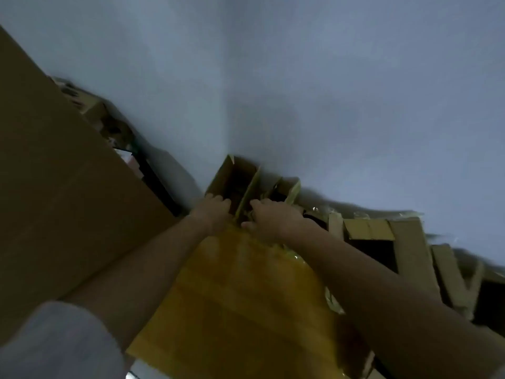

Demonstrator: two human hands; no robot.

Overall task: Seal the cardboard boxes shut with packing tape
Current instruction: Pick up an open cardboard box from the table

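Both hands reach the far edge of the taped box (240,291), which lies under the forearms: left hand (214,212) curls over the edge, right hand (269,218) grips beside it. Beyond the fingers, open boxes (235,179) await sealing; no tape roll visible

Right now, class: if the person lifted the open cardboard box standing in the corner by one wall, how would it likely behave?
The open cardboard box would probably flex, since its top is unsealed and its walls look thin. It may tip easily: it stands tall and narrow against the wall. Its weight is unclear; the inside is too dark to show contents.
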